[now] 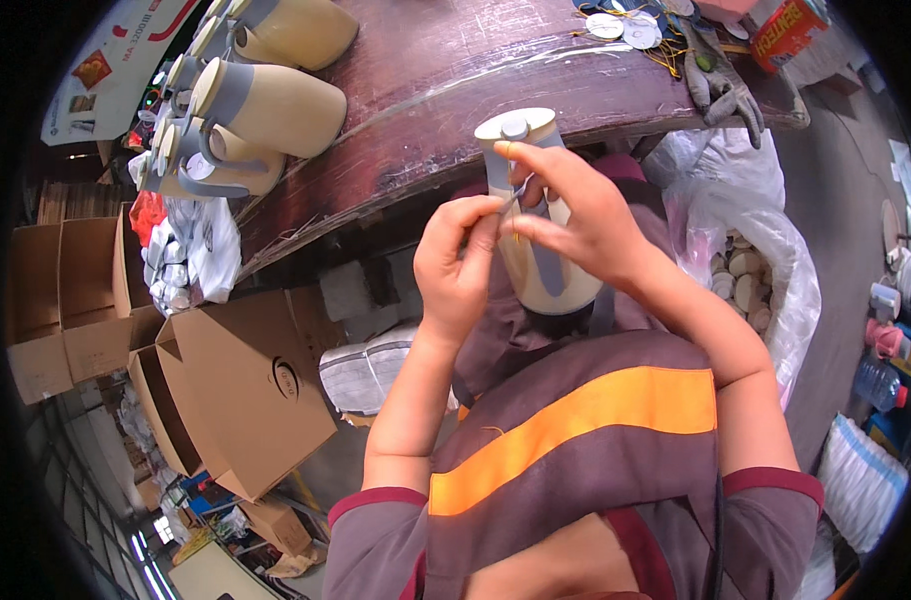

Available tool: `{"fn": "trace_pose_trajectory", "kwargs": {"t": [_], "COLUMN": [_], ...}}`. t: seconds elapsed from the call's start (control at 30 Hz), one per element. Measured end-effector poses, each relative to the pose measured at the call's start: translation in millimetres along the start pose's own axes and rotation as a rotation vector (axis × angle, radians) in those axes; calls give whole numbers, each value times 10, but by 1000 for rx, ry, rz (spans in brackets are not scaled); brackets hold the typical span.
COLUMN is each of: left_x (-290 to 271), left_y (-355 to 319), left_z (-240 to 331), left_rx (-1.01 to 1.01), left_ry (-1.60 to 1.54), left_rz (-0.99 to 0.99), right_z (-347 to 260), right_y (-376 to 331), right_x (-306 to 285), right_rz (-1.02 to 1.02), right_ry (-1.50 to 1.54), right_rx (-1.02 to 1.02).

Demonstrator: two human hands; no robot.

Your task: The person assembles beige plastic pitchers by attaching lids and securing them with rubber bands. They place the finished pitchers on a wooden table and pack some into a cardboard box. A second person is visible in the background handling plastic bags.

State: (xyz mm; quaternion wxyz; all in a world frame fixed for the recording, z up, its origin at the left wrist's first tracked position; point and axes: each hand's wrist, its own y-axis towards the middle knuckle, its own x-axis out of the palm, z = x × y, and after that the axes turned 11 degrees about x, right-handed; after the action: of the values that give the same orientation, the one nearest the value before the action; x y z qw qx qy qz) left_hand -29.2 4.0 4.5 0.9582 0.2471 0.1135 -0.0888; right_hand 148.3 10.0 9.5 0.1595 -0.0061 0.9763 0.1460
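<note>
Cream jug (520,270) sits upright before the near edge of the table (455,60), over the person's lap, with its pale lid (489,128) up and its grey handle (549,262) toward the body. At its upper part, the left hand (460,250) has thumb and forefinger pressed together; whether something thin is between them, I cannot tell. Just beside it, the right hand (590,205) has thumb and forefinger apart, its other fingers curled between them, and I cannot tell whether these grip anything. Yellow thread (516,237) shows at the right fingertips. Several similar jugs (280,108) lie crowded along the table's left edge. Toward its right end are round white tags (640,32) with yellow strings, and a grey glove (717,85) hanging over the near edge. Below the near right corner, a clear plastic bag (797,285) holds round cream pieces (745,265). An open cardboard box (240,390) stands to the left.
</note>
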Motion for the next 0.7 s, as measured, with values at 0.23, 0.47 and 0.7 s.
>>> {"fn": "trace_pose_trajectory", "kwargs": {"t": [0.23,0.47,0.7], "left_x": [242,60,-281], "left_y": [-97,-185,-36], "left_z": [7,-120,163], "left_rx": [-734,-659,-596], "left_ry": [-811,-610,-531], "left_rz": [-50,191,312], "right_z": [245,1028,716], "right_y": [173,33,-283], "right_x": [56,-236,-49], "right_rz": [-54,71,-151], "right_ry": [125,506,640], "right_rx": [207,695,703]}}
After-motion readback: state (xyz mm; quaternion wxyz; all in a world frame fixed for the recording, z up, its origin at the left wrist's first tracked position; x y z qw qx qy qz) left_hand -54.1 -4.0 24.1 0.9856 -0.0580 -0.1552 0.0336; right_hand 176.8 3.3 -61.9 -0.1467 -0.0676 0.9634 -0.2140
